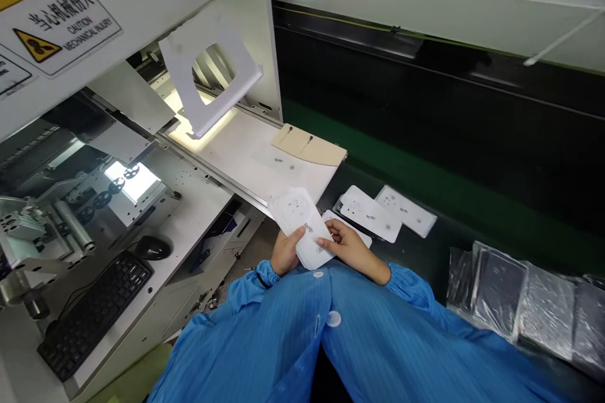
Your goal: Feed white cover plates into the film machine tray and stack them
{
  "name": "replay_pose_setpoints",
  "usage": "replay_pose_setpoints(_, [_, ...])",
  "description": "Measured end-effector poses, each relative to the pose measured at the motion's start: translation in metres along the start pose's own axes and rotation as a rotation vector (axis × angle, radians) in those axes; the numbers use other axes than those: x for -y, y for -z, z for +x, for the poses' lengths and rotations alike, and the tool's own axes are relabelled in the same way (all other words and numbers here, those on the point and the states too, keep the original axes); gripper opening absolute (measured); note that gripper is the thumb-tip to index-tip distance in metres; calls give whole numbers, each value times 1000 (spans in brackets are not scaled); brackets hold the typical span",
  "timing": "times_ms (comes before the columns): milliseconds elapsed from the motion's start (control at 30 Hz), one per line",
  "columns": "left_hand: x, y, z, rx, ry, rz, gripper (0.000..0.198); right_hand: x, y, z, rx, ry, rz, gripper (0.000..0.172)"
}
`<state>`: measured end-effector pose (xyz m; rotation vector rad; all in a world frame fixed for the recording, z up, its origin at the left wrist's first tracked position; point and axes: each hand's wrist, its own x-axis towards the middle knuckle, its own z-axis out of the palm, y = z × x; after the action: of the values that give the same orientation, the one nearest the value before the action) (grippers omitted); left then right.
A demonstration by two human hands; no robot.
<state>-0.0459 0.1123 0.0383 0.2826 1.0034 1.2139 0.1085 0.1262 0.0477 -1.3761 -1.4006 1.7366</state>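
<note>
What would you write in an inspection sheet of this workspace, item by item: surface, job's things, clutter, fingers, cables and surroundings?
Surface: a dark table, beside a white plate bearing a beige block.
Job's things: a stack of white cards is in hand; more white cards lie on the dark table.
Clutter: plastic-wrapped packs at lower right; keyboard and mouse on the bench at left.
Fingers: left hand and right hand both grip the stack, thumbs on top.
Cables: thin dark cord beside the keyboard; its ends are unclear.
Surroundings: warning label at upper left, reading "caution mechanical injury".
</note>
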Motion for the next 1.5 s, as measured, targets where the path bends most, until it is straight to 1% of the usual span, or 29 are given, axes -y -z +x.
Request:
replay_pose_setpoints(67, [10,-7,-1,17,-8,28,63,-6,6,-10,-17,-7,35,42])
replay_pose_setpoints(133, [20,-13,-3,40,-20,48,61,-11,12,-20,-37,-40,21,45])
replay_pose_setpoints(233, [32,-23,-7,62,-44,73,59,-18,20,-37,-108,-78,-29,48])
replay_pose_setpoints(300, [42,-28,-10,78,-53,88,60,-21,24,-47,-183,-35,-113,53])
replay_pose_setpoints(367, [51,-31,-14,98,-39,97,58,-24,26,-55,-210,42,-240,67])
replay_pose_setpoints(400, [56,-33,-17,108,-9,103,56,-26,26,-58,-199,82,-300,77])
replay_pose_setpoints(467, [66,-36,-22,124,97,118,53,-30,26,-64,-146,134,-380,93])
replay_pose_setpoints(533, [75,-38,-28,131,213,131,52,-36,25,-69,-110,143,-411,98])
replay_pose_setpoints(600, [83,-39,-32,153,259,129,52,-43,26,-74,-104,130,-423,91])
replay_pose_setpoints(733, [95,-40,-36,279,206,132,52,-56,31,-83,-128,167,-490,64])
replay_pose_setpoints(800, [98,-39,-37,298,191,145,56,-59,35,-87,-139,192,-534,56])
replay_pose_setpoints(867, [98,-38,-39,275,182,137,58,-60,39,-90,-115,194,-565,52])
replay_pose_setpoints(1033, [96,-36,-42,232,144,132,60,-59,47,-96,26,140,-586,52])
replay_pose_setpoints(1100, [99,-30,-39,188,116,156,64,-62,50,-96,46,100,-630,53])
replay_pose_setpoints(1167, [104,-19,-33,111,88,198,70,-67,53,-93,42,35,-719,53])
replay_pose_setpoints(1233, [110,-3,-24,17,69,319,78,-75,55,-85,14,-49,-864,51])
replay_pose_setpoints(1300, [112,16,-12,-74,43,568,88,-83,55,-75,-26,-107,-1038,50])
replay_pose_setpoints(1333, [111,25,-5,-92,13,726,92,-86,54,-69,-46,-114,-1118,50])
replay_pose_setpoints(1367, [110,32,2,-81,-38,884,94,-89,52,-62,-67,-107,-1181,50])
replay_pose_setpoints(1433, [104,39,16,5,-186,1199,92,-94,48,-48,-104,-72,-1254,51])
replay_pose_setpoints(1500, [98,36,31,115,-305,1482,88,-99,43,-35,-138,-49,-1281,50])
